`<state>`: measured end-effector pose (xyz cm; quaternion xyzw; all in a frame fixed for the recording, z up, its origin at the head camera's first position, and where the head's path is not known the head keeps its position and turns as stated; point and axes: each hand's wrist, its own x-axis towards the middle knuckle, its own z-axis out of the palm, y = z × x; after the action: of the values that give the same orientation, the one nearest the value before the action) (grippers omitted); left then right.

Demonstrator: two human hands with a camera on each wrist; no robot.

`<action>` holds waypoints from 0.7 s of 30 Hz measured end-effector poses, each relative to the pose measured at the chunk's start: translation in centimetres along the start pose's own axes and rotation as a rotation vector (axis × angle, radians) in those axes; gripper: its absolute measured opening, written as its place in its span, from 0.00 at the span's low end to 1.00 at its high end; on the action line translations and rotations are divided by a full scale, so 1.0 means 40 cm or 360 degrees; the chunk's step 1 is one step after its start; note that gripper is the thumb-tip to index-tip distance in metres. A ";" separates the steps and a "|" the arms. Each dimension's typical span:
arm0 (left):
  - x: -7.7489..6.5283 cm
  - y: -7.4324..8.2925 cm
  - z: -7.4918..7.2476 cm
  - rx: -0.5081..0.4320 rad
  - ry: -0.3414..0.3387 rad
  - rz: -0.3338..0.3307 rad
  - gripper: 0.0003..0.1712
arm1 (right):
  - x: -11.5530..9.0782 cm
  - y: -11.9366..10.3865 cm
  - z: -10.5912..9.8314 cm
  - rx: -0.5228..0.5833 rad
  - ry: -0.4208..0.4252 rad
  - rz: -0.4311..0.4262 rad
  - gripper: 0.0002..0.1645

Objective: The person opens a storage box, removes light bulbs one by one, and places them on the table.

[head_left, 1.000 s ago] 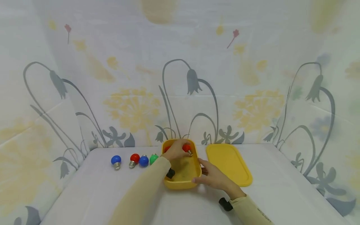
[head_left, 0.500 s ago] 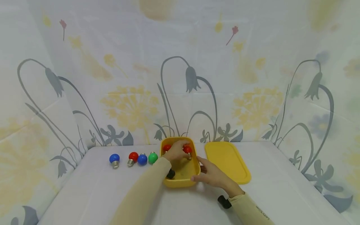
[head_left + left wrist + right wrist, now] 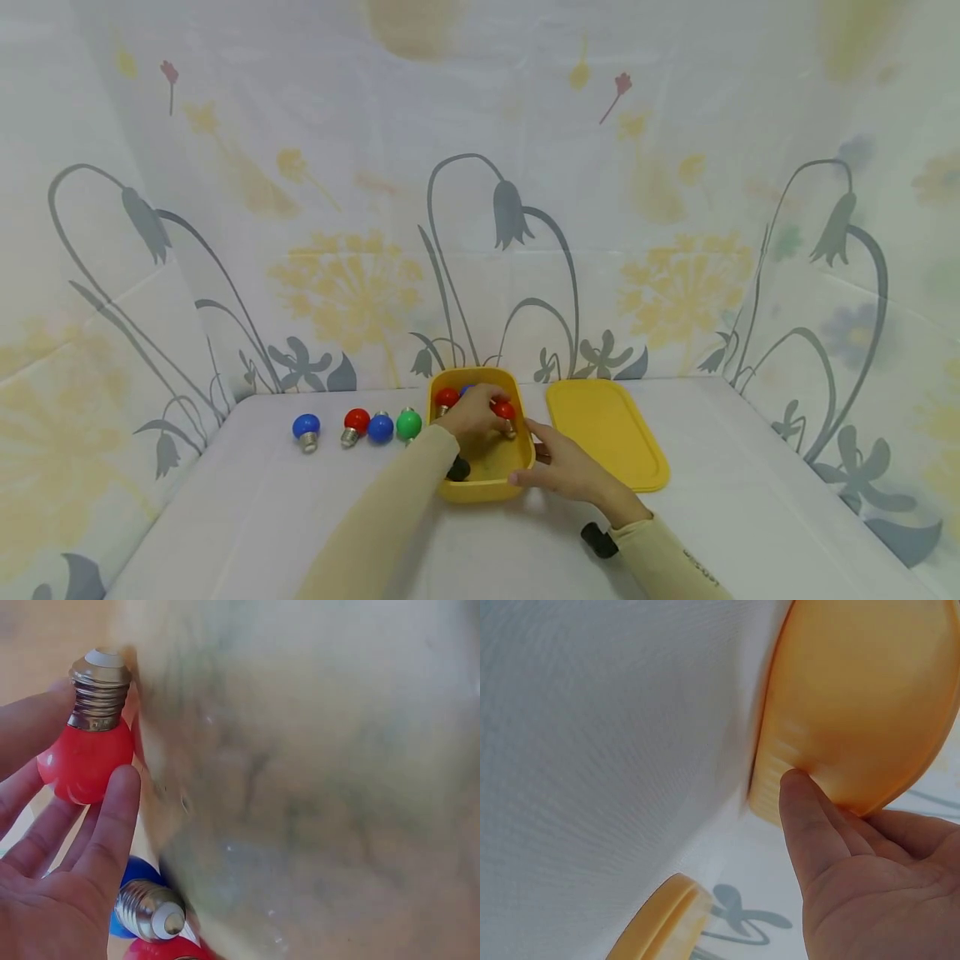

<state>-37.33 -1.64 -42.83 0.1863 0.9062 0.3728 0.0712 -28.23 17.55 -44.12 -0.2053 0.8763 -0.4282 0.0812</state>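
Note:
Inside a yellow plastic box [image 3: 480, 492], my left hand [image 3: 474, 417] pinches a red light bulb [image 3: 503, 410]. The left wrist view shows that bulb [image 3: 88, 761] between thumb and fingertips, its metal screw base pointing up. Close to the hand in the box lie a blue bulb [image 3: 146, 904] and another red bulb [image 3: 447, 398]. My right hand [image 3: 566, 467] rests against the box's right side, thumb near the front corner. In the right wrist view its fairly straight fingers touch the box's outer wall [image 3: 855, 697].
Left of the box, a blue bulb [image 3: 306, 428], a red bulb [image 3: 356, 423], a second blue bulb [image 3: 380, 428] and a green bulb [image 3: 408, 423] lie on the white tablecloth [image 3: 247, 500]. A yellow lid [image 3: 607, 433] lies flat to the right. Behind hangs a flower-patterned cloth [image 3: 480, 275].
My left hand has shifted slightly toward the front of the box, along with the red bulb. Behind it a blue bulb has come into sight. The right hand stays at the box's side.

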 end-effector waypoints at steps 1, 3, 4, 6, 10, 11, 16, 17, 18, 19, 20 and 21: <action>0.000 0.000 0.000 -0.0003 -0.0001 -0.0007 0.26 | 0.000 0.000 0.000 0.0000 0.0000 -0.0002 0.57; 0.000 0.000 0.000 -0.0023 -0.0003 -0.0022 0.26 | 0.001 0.001 0.000 -0.0002 0.0001 -0.0001 0.57; 0.000 0.000 0.000 -0.0032 -0.0005 -0.0025 0.25 | 0.001 0.001 0.000 -0.0002 0.0000 0.0000 0.57; 0.000 -0.001 0.000 -0.0054 -0.0005 -0.0041 0.25 | 0.002 0.002 0.000 0.0003 -0.0003 -0.0002 0.57; -0.003 0.000 0.000 -0.0085 -0.0001 -0.0062 0.23 | 0.003 0.004 0.001 0.0015 -0.0006 -0.0018 0.57; -0.004 0.001 0.000 -0.0090 0.0003 -0.0070 0.22 | 0.003 0.004 0.001 0.0016 -0.0005 -0.0025 0.57; -0.007 0.006 -0.003 -0.0157 0.0000 -0.0099 0.20 | 0.004 0.006 0.001 0.0009 0.0001 -0.0038 0.57; -0.007 0.005 -0.004 -0.0174 -0.0001 -0.0103 0.20 | 0.004 0.007 0.001 0.0008 0.0002 -0.0033 0.56; -0.006 0.002 -0.005 -0.0194 -0.0006 -0.0105 0.20 | 0.004 0.008 0.001 0.0008 0.0002 -0.0028 0.56; -0.005 0.000 -0.007 -0.0210 -0.0008 -0.0109 0.19 | 0.004 0.008 0.001 0.0010 0.0001 -0.0024 0.56; -0.004 -0.002 -0.010 -0.0230 -0.0013 -0.0119 0.19 | 0.005 0.008 0.002 0.0013 -0.0001 -0.0022 0.56; -0.003 -0.004 -0.013 -0.0237 -0.0013 -0.0115 0.19 | 0.005 0.008 0.002 0.0015 -0.0003 -0.0020 0.56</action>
<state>-37.43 -2.14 -42.58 0.1492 0.8818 0.4357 0.1019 -28.47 17.59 -44.42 -0.2108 0.8729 -0.4326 0.0802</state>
